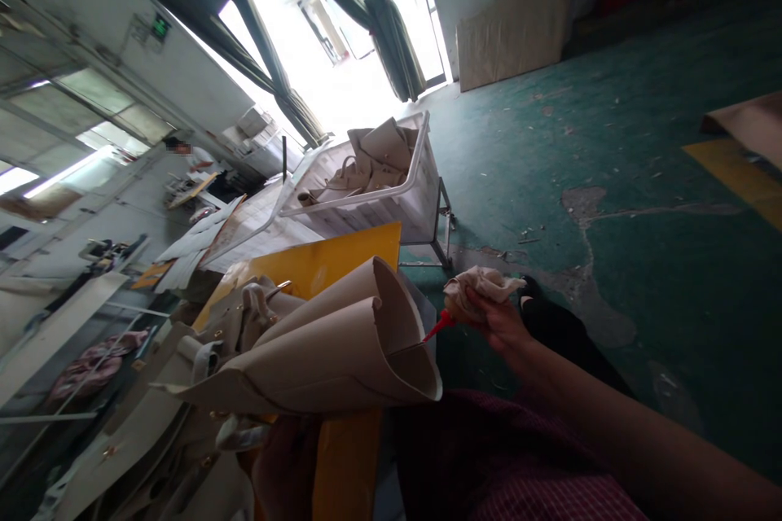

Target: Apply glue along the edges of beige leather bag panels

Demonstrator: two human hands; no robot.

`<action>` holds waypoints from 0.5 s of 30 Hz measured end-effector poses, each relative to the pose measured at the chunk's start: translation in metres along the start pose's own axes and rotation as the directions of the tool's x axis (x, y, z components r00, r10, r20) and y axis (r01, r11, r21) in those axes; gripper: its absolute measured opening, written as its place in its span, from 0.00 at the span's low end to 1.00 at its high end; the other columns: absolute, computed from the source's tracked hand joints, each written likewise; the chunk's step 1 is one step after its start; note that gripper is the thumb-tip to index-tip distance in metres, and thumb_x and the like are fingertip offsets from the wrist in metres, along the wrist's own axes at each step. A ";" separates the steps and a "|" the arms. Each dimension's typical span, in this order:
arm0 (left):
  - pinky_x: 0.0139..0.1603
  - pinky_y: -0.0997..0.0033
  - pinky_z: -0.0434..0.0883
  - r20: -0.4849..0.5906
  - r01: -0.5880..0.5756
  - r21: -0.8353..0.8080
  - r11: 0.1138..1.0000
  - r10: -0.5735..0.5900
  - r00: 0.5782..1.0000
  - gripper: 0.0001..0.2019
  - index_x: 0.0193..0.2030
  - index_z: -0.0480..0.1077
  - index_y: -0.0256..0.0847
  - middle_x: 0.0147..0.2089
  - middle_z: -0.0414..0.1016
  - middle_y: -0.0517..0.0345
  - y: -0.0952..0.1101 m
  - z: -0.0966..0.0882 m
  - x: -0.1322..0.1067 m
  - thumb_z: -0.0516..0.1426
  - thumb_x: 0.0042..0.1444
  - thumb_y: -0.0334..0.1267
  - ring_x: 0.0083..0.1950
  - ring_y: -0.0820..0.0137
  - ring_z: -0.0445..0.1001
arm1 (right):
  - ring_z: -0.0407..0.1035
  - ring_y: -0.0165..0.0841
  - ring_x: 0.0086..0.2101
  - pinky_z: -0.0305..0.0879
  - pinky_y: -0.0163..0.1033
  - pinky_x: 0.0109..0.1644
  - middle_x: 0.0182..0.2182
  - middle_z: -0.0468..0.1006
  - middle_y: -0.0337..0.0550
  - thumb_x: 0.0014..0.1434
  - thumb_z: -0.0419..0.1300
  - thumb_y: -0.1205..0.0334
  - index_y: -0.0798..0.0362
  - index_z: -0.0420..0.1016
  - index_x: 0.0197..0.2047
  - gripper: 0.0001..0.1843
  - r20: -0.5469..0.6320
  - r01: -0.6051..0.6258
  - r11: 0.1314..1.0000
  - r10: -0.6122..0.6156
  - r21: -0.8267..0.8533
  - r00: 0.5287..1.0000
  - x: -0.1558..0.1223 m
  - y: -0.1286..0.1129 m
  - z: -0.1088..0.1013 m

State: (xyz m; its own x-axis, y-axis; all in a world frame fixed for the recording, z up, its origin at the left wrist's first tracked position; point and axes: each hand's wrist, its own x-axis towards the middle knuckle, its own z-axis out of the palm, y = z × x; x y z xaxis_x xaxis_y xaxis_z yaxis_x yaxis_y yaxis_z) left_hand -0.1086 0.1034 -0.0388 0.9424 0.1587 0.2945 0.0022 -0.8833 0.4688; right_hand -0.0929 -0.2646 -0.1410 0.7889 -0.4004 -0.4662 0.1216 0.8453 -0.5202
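A beige bag body [323, 358] lies tilted over the work surface, its open mouth facing right. My left hand [284, 464] is dark beneath it and holds it from below, with the fingertips hidden behind the material. In my right hand [494, 321] are a needle-tip squeeze bottle with a red nozzle [438, 325] and a crumpled pale cloth [482, 285]. The bottle's thin tip points left into the bag's mouth, near the inner wall; whether it touches cannot be made out. Most of the bottle is covered by fingers and cloth.
More beige bag pieces [140, 423] with straps and metal fittings pile up at left. Behind the yellow board [342, 256] stands a white wheeled bin [372, 216] holding similar bags. Another person [199, 159] is far left. A brown board [516, 28] leans against the wall.
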 end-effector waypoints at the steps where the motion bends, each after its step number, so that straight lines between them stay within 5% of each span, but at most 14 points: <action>1: 0.46 0.63 0.72 -0.002 0.006 0.004 1.000 -0.006 1.000 0.13 0.42 0.80 0.47 0.48 0.85 0.52 0.001 0.000 -0.002 0.59 0.58 0.48 0.54 0.51 0.80 | 0.81 0.43 0.38 0.81 0.42 0.32 0.38 0.86 0.41 0.40 0.83 0.63 0.47 0.83 0.40 0.23 -0.014 0.001 1.000 -0.001 -0.007 1.000 -0.001 0.000 -0.001; 9: 0.43 0.66 0.76 0.017 -0.015 -0.010 1.000 0.015 1.000 0.15 0.44 0.82 0.47 0.49 0.86 0.52 -0.020 0.001 0.004 0.61 0.54 0.50 0.54 0.51 0.81 | 0.81 0.44 0.41 0.84 0.45 0.37 0.43 0.86 0.41 0.44 0.83 0.62 0.47 0.81 0.43 0.24 0.089 -0.100 0.993 0.094 0.064 0.992 0.001 -0.003 -0.002; 15: 0.35 0.69 0.74 0.025 -0.014 0.024 1.000 0.013 1.000 0.12 0.39 0.82 0.48 0.44 0.86 0.54 -0.020 0.001 0.010 0.61 0.54 0.50 0.47 0.53 0.83 | 0.81 0.40 0.40 0.84 0.42 0.35 0.41 0.85 0.39 0.48 0.79 0.64 0.46 0.78 0.42 0.20 0.026 0.049 0.994 -0.051 0.099 0.998 0.042 -0.005 0.027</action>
State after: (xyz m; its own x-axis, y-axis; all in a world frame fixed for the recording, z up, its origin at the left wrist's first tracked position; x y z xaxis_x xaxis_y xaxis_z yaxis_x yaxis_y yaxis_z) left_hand -0.0990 0.1227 -0.0460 0.9505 0.1359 0.2794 -0.0026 -0.8959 0.4443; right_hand -0.0442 -0.2760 -0.1384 0.7972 -0.4339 -0.4198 0.2187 0.8556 -0.4691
